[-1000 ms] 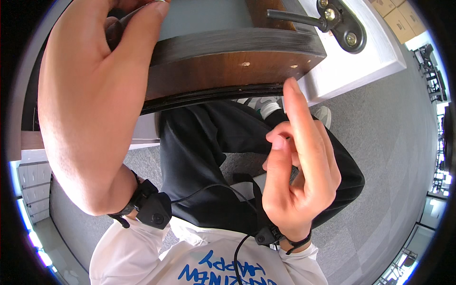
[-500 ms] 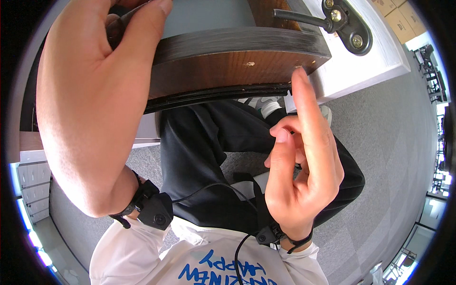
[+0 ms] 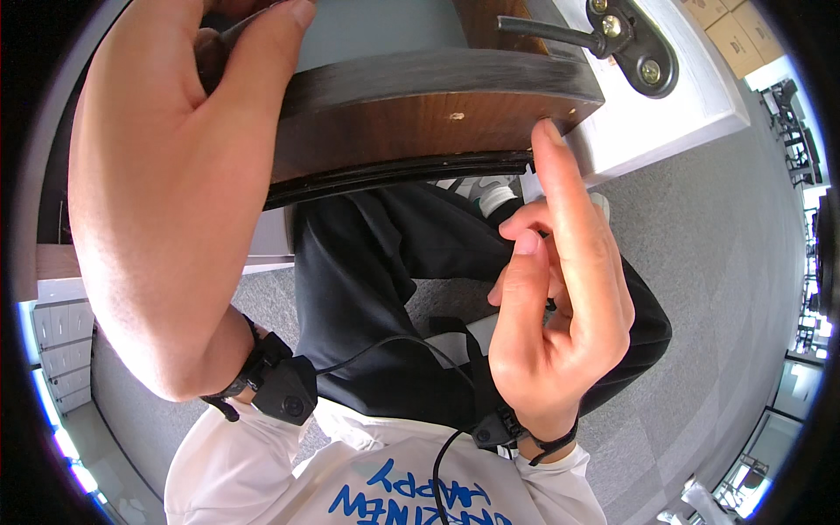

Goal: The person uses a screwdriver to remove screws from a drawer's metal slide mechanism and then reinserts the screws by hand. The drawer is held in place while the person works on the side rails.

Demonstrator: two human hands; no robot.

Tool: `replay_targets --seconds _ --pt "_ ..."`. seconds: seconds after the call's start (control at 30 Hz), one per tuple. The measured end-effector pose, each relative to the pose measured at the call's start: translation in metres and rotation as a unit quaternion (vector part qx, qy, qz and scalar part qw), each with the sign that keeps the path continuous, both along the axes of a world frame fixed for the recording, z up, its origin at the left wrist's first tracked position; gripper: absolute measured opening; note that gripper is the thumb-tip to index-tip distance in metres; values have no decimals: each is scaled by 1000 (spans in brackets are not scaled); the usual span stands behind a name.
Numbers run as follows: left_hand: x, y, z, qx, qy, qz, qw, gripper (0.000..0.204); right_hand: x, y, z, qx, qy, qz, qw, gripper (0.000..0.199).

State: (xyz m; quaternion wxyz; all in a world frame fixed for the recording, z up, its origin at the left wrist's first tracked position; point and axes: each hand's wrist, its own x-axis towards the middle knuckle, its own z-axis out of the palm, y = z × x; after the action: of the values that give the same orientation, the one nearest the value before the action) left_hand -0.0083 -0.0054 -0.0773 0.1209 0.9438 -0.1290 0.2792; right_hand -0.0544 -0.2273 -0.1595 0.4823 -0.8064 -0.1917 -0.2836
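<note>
Two hands up close to camera, both working at brown wooden door (image 3: 420,122) edge. Gripping door edge with left hand (image 3: 166,175), upper left: thumb (image 3: 271,52) wrapped over dark top face, remaining fingers hidden on far side, so closed around the wood. Filling most of frame's left half, palm heel toward lens. Wearing black strap with small black unit (image 3: 282,395) at left wrist.

Raising right hand (image 3: 560,324) at centre right, palm toward face. Extending index finger (image 3: 564,201) straight up, tip touching lower right corner of door edge, right by black rubber seal strip (image 3: 402,172) running along underside. Curling other fingers inward, thumb tip resting against them. Holding nothing in that hand. Wearing black band (image 3: 547,437) at right wrist, with black cable (image 3: 446,464) running down over white shirt (image 3: 385,481) with blue print.

Sitting at top centre: door, edge-on, dark grey upper face, brown grain below. Showing black lever handle (image 3: 551,31) with oval black plate (image 3: 643,48) and two brass screws at upper right. Showing white door frame (image 3: 665,122) just right of door, touching grey carpet (image 3: 726,262). Showing black trousers (image 3: 376,289) and pale shoe (image 3: 490,188) directly below door edge. Showing cardboard boxes (image 3: 726,31) far upper right, well apart from hands.
</note>
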Motion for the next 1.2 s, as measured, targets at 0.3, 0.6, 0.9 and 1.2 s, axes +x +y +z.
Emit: replay_targets --seconds 0.3,0.6,0.9,1.2 --pt "2 0 5 18 5 -23 1000 11 4 3 -1 -4 -33 0 999 43" --pt "3 -13 7 13 -24 -24 999 10 -8 -8 11 -51 -68 -12 996 38" --pt "-6 -20 8 -69 23 7 997 9 22 -3 27 -12 -180 -150 972 78" --pt "-8 -17 -3 -27 -46 -12 999 8 38 13 24 98 -116 -86 985 76"
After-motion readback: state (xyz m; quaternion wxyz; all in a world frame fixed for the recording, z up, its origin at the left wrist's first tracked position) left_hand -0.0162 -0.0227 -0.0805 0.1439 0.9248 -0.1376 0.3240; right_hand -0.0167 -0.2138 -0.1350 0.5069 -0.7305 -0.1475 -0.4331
